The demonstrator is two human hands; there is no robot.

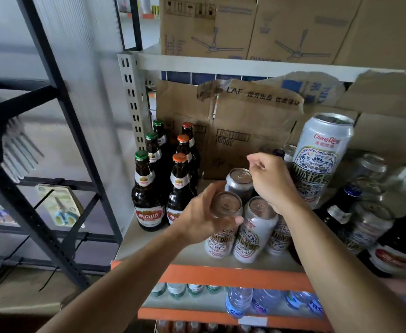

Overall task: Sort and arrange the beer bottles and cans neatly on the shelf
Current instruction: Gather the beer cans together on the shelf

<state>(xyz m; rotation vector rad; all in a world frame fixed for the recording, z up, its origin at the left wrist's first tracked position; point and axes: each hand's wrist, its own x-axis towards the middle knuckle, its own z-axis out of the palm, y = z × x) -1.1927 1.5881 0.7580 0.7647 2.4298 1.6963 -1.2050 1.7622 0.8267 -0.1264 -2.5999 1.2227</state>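
1. Left hand (204, 212) wrapped round the top of a can (226, 205), at the front left of the can cluster on the shelf (192, 257).
2. Right hand (269, 181) above a dark can (239, 180) just behind, fingers curled, nothing in them.
3. White cans (257, 227) just right of the gripped one.
4. Bottles (146, 200) in two rows at the shelf's left end: green caps left, orange caps right.
5. Big can (322, 159) upright beyond the right forearm.
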